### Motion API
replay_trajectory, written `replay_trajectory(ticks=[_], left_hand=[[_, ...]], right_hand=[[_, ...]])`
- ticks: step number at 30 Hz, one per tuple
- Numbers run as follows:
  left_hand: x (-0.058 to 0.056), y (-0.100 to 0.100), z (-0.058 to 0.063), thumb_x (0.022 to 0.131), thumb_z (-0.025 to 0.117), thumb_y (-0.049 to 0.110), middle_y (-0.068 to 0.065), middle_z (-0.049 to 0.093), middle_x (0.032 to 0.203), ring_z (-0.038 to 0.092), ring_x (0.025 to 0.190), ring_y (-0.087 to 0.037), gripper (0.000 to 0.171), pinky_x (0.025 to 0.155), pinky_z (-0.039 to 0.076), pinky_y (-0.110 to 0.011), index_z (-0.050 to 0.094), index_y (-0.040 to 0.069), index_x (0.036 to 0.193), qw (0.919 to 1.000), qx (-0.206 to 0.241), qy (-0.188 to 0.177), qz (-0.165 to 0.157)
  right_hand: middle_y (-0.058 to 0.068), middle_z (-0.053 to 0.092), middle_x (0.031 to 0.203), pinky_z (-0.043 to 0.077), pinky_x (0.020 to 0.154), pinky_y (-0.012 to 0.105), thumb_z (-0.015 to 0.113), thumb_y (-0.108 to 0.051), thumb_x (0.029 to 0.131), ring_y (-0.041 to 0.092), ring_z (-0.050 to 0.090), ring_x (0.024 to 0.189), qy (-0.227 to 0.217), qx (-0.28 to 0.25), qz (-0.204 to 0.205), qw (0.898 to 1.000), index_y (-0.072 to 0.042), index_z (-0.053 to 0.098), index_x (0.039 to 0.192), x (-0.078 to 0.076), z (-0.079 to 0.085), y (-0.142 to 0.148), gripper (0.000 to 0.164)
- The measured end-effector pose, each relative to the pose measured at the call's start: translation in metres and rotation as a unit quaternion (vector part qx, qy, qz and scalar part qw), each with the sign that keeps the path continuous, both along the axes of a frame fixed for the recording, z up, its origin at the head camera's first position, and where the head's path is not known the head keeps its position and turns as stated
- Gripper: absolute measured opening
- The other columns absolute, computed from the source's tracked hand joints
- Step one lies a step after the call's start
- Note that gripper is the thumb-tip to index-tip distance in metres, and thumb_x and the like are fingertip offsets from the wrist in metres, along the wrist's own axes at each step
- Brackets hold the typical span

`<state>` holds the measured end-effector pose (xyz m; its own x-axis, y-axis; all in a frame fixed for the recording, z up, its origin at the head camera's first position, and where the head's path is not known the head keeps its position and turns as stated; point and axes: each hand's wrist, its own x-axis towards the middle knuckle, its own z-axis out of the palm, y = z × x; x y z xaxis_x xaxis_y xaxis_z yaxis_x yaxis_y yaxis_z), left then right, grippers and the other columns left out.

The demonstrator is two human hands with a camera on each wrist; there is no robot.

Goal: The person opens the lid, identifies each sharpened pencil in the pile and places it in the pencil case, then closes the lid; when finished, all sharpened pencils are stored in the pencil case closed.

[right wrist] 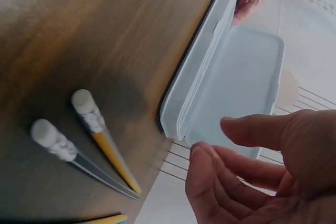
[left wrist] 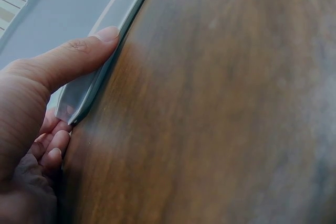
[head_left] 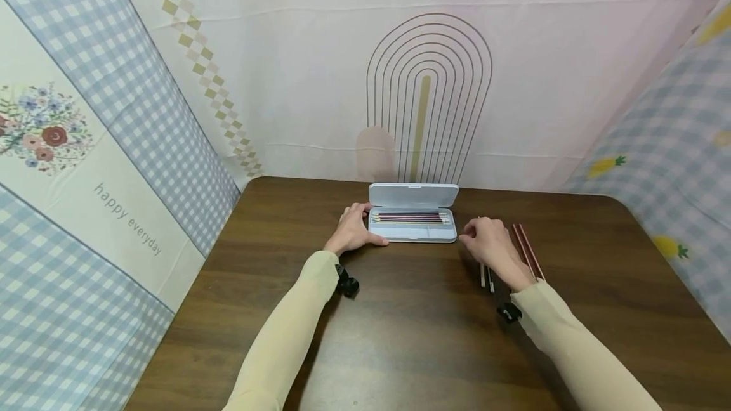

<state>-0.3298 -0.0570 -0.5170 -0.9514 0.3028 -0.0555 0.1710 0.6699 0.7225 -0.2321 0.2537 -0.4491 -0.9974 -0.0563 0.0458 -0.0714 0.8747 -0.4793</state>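
Observation:
A pale blue pencil case point(head_left: 400, 232) lies on the table with its lid point(head_left: 414, 195) raised and several pencils point(head_left: 411, 217) in its rear compartment. My left hand point(head_left: 350, 231) holds the case's left end, with the thumb on the front edge in the left wrist view. Just beyond the case's right end is my right hand point(head_left: 492, 245), fingers loosely bent and nothing between them. Under and beside it lie two pencils with white erasers, one yellow point(right wrist: 110, 150) and one dark point(right wrist: 94, 170). To its right are two reddish pencils point(head_left: 531, 251), partly behind the wrist.
The brown wooden table point(head_left: 388, 335) ends at a pale patterned cloth point(head_left: 308, 81) behind the case. Checked cloths hang at the left point(head_left: 57, 240) and right point(head_left: 674, 163). Another yellow pencil end point(right wrist: 110, 219) shows low in the right wrist view.

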Motion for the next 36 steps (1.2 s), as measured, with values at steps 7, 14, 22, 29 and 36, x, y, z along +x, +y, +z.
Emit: replay_trajectory(ticks=[7, 14, 22, 29, 36], left_hand=[[0.000, -0.001, -0.001, 0.075, 0.102, 0.035, -0.016, 0.056, 0.152, 0.047, 0.142, -0.032, 0.098, 0.124, 0.042, -0.049, 0.053, 0.009, 0.156, 1.0000, 0.000, 0.003, 0.002], [-0.001, -0.001, -0.002, 0.075, 0.102, 0.035, -0.016, 0.056, 0.153, 0.047, 0.142, -0.032, 0.099, 0.124, 0.042, -0.049, 0.052, 0.009, 0.156, 1.0000, 0.001, 0.003, 0.001], [0.000, 0.000, 0.000, 0.075, 0.102, 0.036, -0.016, 0.056, 0.152, 0.048, 0.141, -0.032, 0.101, 0.124, 0.043, -0.049, 0.051, 0.008, 0.157, 1.0000, 0.004, 0.004, 0.000], [0.000, 0.000, -0.001, 0.075, 0.103, 0.034, -0.017, 0.057, 0.152, 0.048, 0.141, -0.033, 0.099, 0.124, 0.043, -0.050, 0.053, 0.009, 0.156, 1.0000, 0.007, 0.004, 0.001], [0.000, 0.000, -0.001, 0.075, 0.103, 0.034, -0.017, 0.057, 0.152, 0.048, 0.142, -0.033, 0.100, 0.124, 0.043, -0.050, 0.052, 0.008, 0.157, 1.0000, 0.008, 0.003, 0.001]], right_hand=[[0.025, 0.077, 0.098, 0.053, 0.061, 0.033, 0.072, -0.010, 0.101, 0.023, 0.065, 0.072, -0.048, 0.002, -0.026, 0.998, 0.011, 0.077, 0.111, 0.011, -0.008, 0.004, 0.024], [0.014, 0.070, 0.077, 0.046, 0.056, 0.031, 0.074, -0.011, 0.100, 0.020, 0.060, 0.063, -0.059, 0.005, -0.044, 0.997, 0.005, 0.076, 0.091, 0.017, -0.016, 0.009, 0.019], [0.001, 0.050, 0.060, 0.039, 0.052, 0.029, 0.070, -0.005, 0.097, 0.016, 0.051, 0.054, -0.048, 0.007, -0.057, 0.997, -0.009, 0.055, 0.064, 0.020, -0.022, 0.015, 0.037], [0.004, 0.052, 0.063, 0.041, 0.052, 0.030, 0.071, -0.005, 0.097, 0.018, 0.051, 0.056, -0.044, 0.017, -0.060, 0.997, -0.007, 0.058, 0.066, 0.023, -0.026, 0.017, 0.033], [0.001, 0.047, 0.058, 0.039, 0.050, 0.030, 0.069, -0.004, 0.096, 0.017, 0.049, 0.052, -0.044, 0.021, -0.061, 0.997, -0.009, 0.054, 0.061, 0.023, -0.027, 0.018, 0.038]])
